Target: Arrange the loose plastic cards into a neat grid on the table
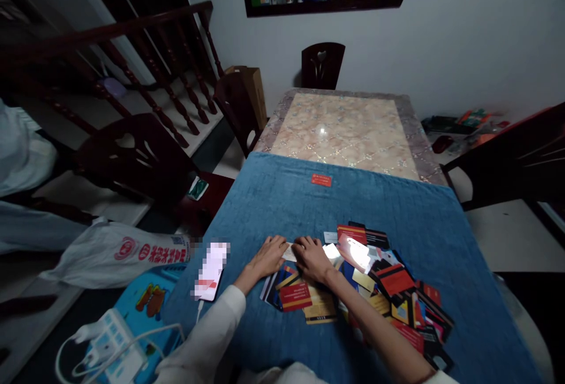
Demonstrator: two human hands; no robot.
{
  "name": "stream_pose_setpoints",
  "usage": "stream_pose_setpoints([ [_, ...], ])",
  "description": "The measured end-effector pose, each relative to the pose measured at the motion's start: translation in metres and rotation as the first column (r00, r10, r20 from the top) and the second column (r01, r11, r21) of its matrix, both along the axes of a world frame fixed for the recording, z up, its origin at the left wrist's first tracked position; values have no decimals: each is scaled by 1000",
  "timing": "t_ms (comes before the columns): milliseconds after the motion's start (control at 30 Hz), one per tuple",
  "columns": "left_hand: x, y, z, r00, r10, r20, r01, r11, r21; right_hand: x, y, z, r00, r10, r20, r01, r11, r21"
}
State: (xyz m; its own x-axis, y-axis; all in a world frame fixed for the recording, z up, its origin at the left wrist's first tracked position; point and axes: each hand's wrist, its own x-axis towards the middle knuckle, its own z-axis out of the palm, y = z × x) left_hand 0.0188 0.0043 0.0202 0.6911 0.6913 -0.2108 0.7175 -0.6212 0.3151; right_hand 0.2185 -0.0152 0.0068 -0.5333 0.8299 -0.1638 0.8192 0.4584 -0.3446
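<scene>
Head view: reaching forward with both arms over a blue cloth (265, 195) on a patterned table (344, 119), white sleeve (207, 337) pulled down to the left wrist, right forearm (371, 322) bare and slanting in from the lower right. Resting left hand (267, 257) palm-down with fingers bent inward at one end of a pale card (290, 252); resting right hand (311, 257) palm-down, knuckles raised, at the other end, near the left but apart from it. Touching the pale card from both sides, flat or nearly flat on the cloth; unable to tell pinching from pressing, with fingertips tucked out of sight. Just nearer the body, a fanned group of cards (295, 297); to the right, a large loose pile of cards (397, 281), partly hidden under the forearm and bright with glare on top. Well ahead, near the far edge of the cloth, a lone red card (321, 180). Off to the left, a lit phone (209, 272), partly pixelated, on a white cable (199, 312); lower down, a power strip (112, 346) on a blue stool (136, 290), beside a white bag (106, 251).
</scene>
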Motion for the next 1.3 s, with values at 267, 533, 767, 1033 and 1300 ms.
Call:
stream_pose_setpoints([
  [267,-3,4,2,998,-47,-31,47,999,-15,1,0,2,999,39,5,-39,999,-5],
  [533,1,1,5,998,-16,-61,15,1000,-18,0,4,3,999,52,-12,-52,999,-6],
  [767,1,11,9,994,-70,-84,66,997,-51,3,3,5,997,76,-20,-76,997,-2],
  [1033,1,28,11,995,-88,-54,80,986,-145,5,6,4,997,63,-51,-64,998,-19],
  [1300,-3,44,8,1000,-2,-23,-5,953,-304,9,8,2,992,48,-121,-49,999,-6],
])
